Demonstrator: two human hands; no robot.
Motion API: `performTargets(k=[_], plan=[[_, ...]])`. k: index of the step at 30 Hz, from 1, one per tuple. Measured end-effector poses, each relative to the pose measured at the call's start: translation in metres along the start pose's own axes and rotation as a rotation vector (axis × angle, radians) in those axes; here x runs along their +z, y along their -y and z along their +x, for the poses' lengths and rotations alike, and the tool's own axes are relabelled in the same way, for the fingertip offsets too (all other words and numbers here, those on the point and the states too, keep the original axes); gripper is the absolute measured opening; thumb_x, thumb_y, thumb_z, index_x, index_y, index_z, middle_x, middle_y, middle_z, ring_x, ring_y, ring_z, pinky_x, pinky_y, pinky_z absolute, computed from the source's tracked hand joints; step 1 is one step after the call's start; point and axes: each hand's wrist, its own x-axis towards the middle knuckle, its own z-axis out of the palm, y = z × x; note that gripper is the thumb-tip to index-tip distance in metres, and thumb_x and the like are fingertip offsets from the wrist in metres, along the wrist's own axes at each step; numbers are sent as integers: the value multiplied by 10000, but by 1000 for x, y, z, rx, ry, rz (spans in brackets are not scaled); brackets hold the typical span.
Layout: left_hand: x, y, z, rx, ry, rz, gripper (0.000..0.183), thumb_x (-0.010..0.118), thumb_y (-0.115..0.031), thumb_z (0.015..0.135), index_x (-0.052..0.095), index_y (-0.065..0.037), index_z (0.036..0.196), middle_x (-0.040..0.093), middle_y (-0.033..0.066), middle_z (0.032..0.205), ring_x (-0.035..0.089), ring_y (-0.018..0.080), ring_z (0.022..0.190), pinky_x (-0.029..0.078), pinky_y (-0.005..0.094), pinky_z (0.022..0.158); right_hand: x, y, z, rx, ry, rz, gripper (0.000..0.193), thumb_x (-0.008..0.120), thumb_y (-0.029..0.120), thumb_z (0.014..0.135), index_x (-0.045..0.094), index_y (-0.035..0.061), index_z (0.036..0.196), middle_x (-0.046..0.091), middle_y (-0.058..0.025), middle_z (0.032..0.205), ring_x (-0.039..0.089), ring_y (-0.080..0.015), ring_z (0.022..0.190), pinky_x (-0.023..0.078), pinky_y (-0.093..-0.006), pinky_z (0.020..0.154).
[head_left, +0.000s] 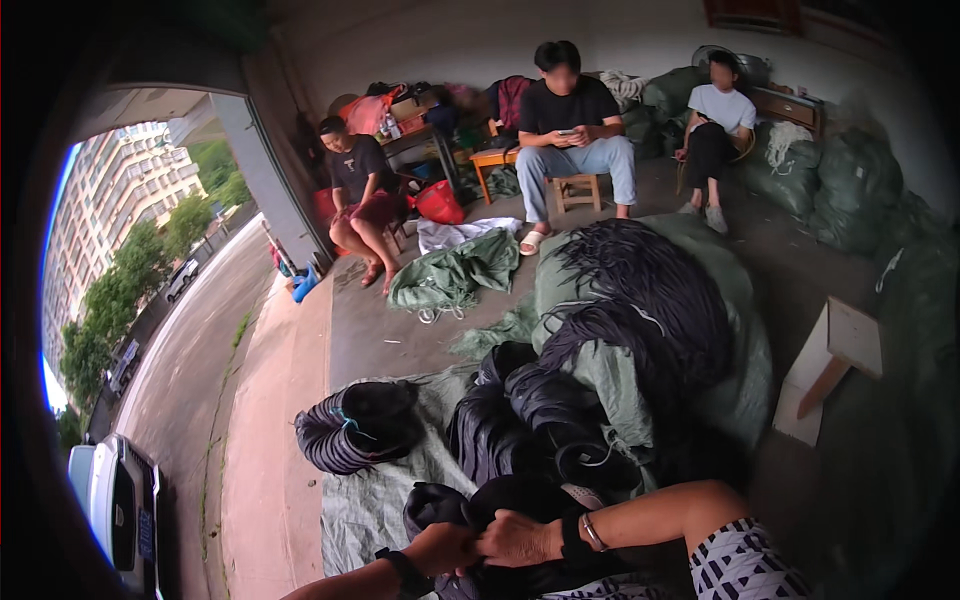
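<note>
My left hand and my right hand meet close together at the lower middle, fingers curled. Both are closed over dark material in front of me; exactly what the fingers grip is hidden. Just beyond them lies a dark rolled bundle, partly covered by my hands. A ribbed black bundle with a light blue tie rests on the green woven sheet. More dark bundles are heaped to its right. Past these, a large pile of dark strips spills over a green woven sack.
A wooden stool lies tipped at the right. Three seated people are at the back, near full green sacks and a cluttered table. A crumpled green sack lies on the floor. At left, a doorway opens onto a road with a white car.
</note>
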Motion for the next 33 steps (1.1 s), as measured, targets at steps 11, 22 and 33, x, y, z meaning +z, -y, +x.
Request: performTargets(k=[11, 22, 33], plan=[[-13, -16, 10, -87, 221, 103, 215, 510, -226, 847, 623, -47, 887, 663, 44, 663, 647, 141, 563, 516, 248, 505, 3, -9, 0, -296, -124, -95, 142, 599, 223, 798, 535, 145, 899, 553, -7, 585, 585, -201, 567, 337, -335, 651], [-11, -10, 11, -77, 208, 113, 181, 516, -145, 815, 604, -54, 944, 660, 65, 677, 653, 171, 584, 511, 283, 496, 2, -3, -4, -296, -212, -260, 68, 530, 184, 790, 541, 141, 842, 552, -2, 623, 576, -177, 567, 331, -336, 641], [-12, 15, -31, 313, -486, 782, 94, 535, -123, 808, 550, -53, 868, 632, 68, 712, 645, 301, 625, 502, 403, 481, -16, -7, -4, -176, -68, -31, 181, 596, 251, 834, 526, 116, 932, 542, -22, 620, 584, -198, 624, 384, -331, 682]])
